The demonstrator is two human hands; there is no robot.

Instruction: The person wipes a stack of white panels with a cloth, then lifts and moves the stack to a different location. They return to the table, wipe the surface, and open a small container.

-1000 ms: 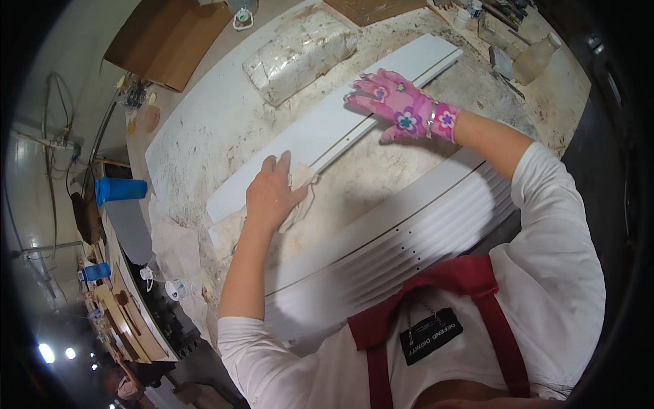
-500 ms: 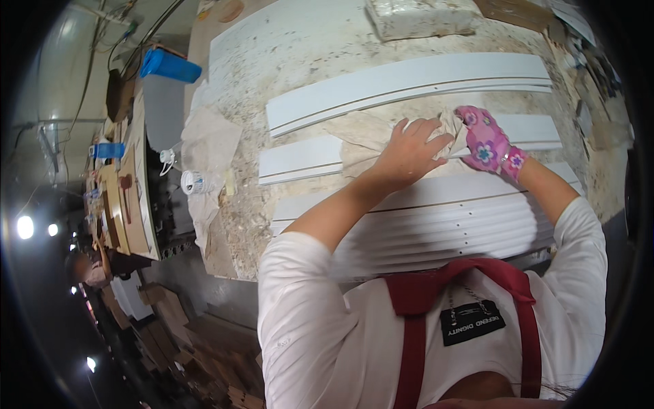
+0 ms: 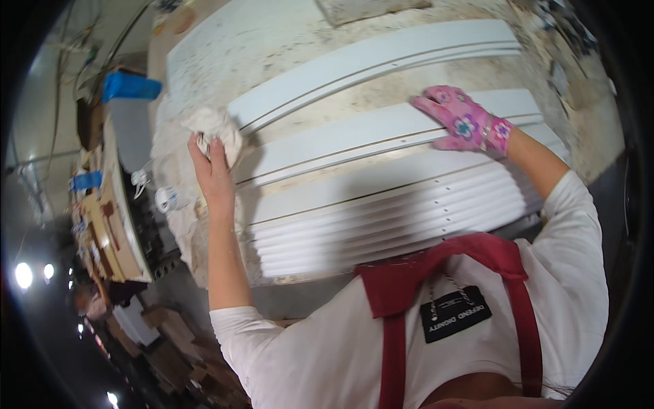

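White slat [image 3: 340,141] in the middle lies on the stained table [image 3: 204,75], between one lone far slat [image 3: 381,51] and a near stack [image 3: 381,218]. The right hand [image 3: 460,123], gloved in pink, rests on it with fingers extended; the bare left hand [image 3: 214,180] clutches a crumpled cloth [image 3: 214,124] beside the slats' left ends. Work on this middle one looks under way, I'd say; whether the stack is finished or waiting, I can't tell. Pale lettering marks a black chest patch [image 3: 455,313]; no other writing is legible.
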